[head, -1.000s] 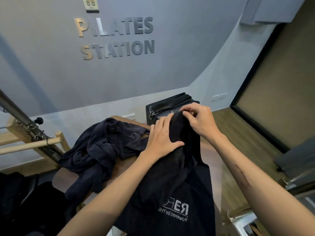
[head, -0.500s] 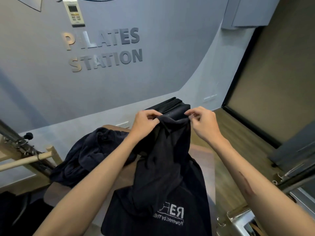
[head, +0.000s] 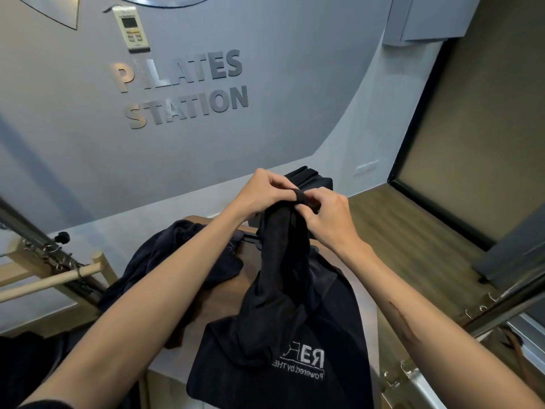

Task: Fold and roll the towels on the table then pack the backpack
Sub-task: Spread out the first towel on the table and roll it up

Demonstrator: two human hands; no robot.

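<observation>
- My left hand (head: pixel 264 193) and my right hand (head: pixel 326 215) are raised together above the table (head: pixel 219 308), almost touching each other.
- Both hands pinch the top edge of one black towel (head: pixel 283 290). The fingers of each hand are curled around the bunched cloth, so both are gripping it.
- The towel hangs down from my hands in a twisted shape, narrow at the top and wider below. Its lower part lies spread on the near side of the table and hangs over the near edge.
- On this lower part there is a white logo (head: pixel 303 364) (it reads mirrored and upside down from my side, so I cannot read all of it).
- A second black towel (head: pixel 182 261) lies crumpled on the left part of the table, partly under my left forearm. One part of it hangs over the left edge.
- The backpack (head: pixel 312 180) is black and stands at the far end of the table, just behind my hands. My hands and the towel hide most of it.
- On the grey wall behind I see the sign (head: pixel 180 90) "PILATES STATION", and above it a white remote (head: pixel 132 28) in a holder.
- At the left there is a wooden bar (head: pixel 50 280) with a metal frame, and at the right a wooden floor (head: pixel 413 237).
</observation>
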